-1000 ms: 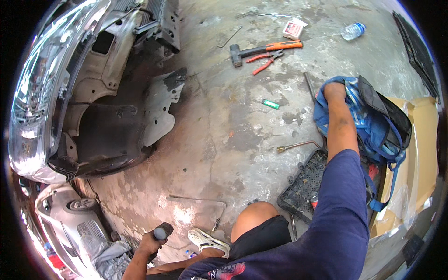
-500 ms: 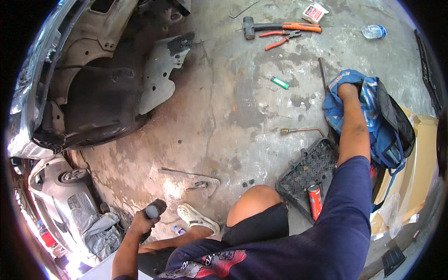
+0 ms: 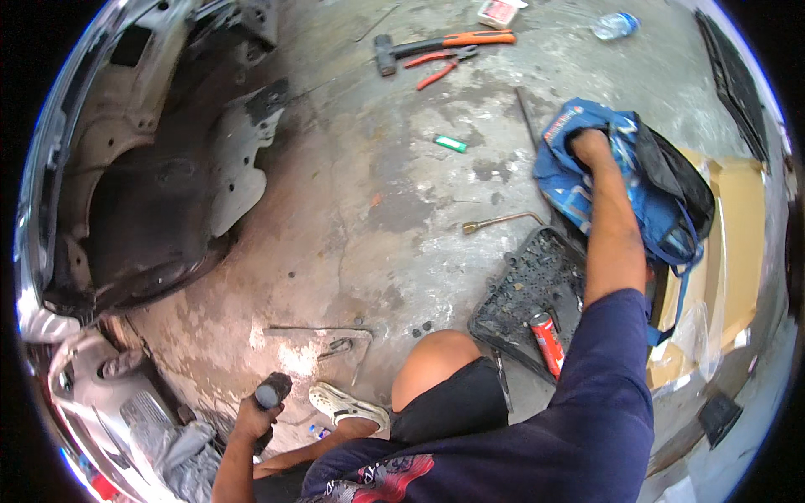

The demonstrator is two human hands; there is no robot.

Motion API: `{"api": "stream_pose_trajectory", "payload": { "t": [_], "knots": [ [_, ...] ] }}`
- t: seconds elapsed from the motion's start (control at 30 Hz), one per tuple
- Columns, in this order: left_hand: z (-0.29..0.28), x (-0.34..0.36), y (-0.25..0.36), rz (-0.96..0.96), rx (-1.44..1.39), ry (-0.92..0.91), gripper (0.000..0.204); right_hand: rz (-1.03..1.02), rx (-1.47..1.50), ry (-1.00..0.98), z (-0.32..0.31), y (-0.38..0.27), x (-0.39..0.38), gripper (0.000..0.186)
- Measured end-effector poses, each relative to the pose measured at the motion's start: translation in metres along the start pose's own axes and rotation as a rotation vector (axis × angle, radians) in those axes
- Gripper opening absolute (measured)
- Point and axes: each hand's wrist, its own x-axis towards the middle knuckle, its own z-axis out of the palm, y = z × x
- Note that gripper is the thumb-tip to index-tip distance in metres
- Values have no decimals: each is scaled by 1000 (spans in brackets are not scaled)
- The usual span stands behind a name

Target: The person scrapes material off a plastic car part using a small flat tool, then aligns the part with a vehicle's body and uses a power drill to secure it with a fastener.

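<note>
My left hand [image 3: 248, 419], low on the left near my shoe, is closed round a dark, thick tool [image 3: 273, 391] with a round grey end; its exact kind does not show. On the right, my right arm stretches forward and my right hand [image 3: 592, 147] reaches into the opening of a blue backpack [image 3: 560, 178]. The bag hides those fingers and whatever they touch. A black molded tray [image 3: 524, 289], like an open tool case, lies beside the bag, with a red spray can [image 3: 547, 344] on it.
At the left stands a car body with an open wheel arch [image 3: 138, 218]. On the floor lie a sledgehammer [image 3: 444, 42], red-handled pliers [image 3: 440, 67], a green lighter-sized item [image 3: 450, 143], a bent wrench [image 3: 503, 222] and a bottle [image 3: 615, 26]. Cardboard [image 3: 738, 251] lies right of the bag.
The view has shifted, so the floor items sit further left in it. My right hand is still in the backpack, and my left hand keeps its hold on the dark tool.
</note>
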Motion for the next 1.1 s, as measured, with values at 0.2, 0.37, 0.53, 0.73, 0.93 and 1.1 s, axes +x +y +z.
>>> {"api": "stream_pose_trajectory", "payload": {
  "t": [0.2, 0.37, 0.53, 0.73, 0.93, 1.1],
  "knots": [
    [17, 10, -9, 33, 14, -9, 43, 215, 193, -43, -22, -81, -15, 36],
    [7, 21, 16, 50, 32, 0, 41, 344, 265, 74, -26, -74, -26, 35],
    [0, 8, 38, 52, 40, -3, 33, 375, 442, -61, -9, -100, 12, 34],
    [-19, 24, 47, 121, 100, -2, 39, 455, 347, 24, 21, -111, 20, 38],
    [-28, -3, 55, 78, 106, 63, 35, 439, 529, -43, 2, -126, -4, 39],
    [-30, -11, 44, 109, 82, 58, 40, 210, 406, 123, 12, -135, -20, 32]
  ]
}}
